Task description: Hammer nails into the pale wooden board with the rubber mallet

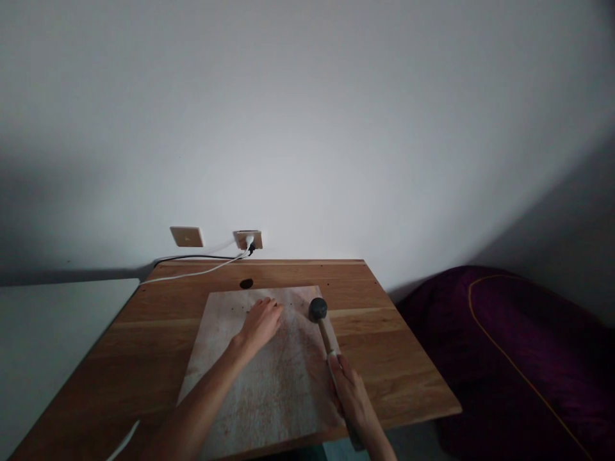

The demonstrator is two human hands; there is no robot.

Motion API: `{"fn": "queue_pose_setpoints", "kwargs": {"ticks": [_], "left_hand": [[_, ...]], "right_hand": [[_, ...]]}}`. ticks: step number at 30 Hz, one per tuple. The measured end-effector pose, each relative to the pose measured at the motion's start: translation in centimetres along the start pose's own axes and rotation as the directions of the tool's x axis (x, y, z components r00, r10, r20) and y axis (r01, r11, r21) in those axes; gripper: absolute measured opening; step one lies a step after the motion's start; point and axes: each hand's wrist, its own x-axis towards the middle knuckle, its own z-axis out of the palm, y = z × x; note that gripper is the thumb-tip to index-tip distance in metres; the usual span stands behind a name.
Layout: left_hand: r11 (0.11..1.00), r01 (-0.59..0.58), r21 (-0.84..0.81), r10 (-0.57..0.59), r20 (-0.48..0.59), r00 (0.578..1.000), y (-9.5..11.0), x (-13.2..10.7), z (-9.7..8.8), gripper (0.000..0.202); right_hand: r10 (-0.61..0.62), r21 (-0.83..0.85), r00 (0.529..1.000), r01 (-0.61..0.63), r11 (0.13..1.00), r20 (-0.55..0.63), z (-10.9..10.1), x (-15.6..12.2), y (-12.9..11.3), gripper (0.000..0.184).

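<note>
A pale, worn board (269, 378) lies on a wooden table (144, 346). My left hand (261, 323) rests on the board's far part, fingers together and curled down toward its surface; whether they pinch something is too small to tell. My right hand (350, 392) is closed round the wooden handle of a mallet (321, 320). The mallet's dark round head sits over the board's far right corner, a short way right of my left fingers.
Two wall plates, one a socket (248, 239) with a white plug and cables (192, 272) trailing over the table's back edge. A dark hole (246, 283) in the tabletop. A white surface (48, 333) at left, a dark purple cushion (519, 358) at right.
</note>
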Motion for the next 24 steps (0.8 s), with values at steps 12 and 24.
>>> {"fn": "queue_pose_setpoints", "kwargs": {"ticks": [12,24], "left_hand": [[0.991,0.095,-0.097,-0.112,-0.184,0.977,-0.8,-0.1,4.0,0.021],[0.970,0.091,-0.226,-0.133,-0.178,0.975,-0.9,-1.0,4.4,0.030]], "right_hand": [[-0.330,0.067,0.941,0.335,0.940,-0.075,-3.1,-2.0,-10.3,0.057],[-0.106,-0.153,0.994,0.108,0.982,0.018,-0.4,1.7,-5.1,0.064]]}}
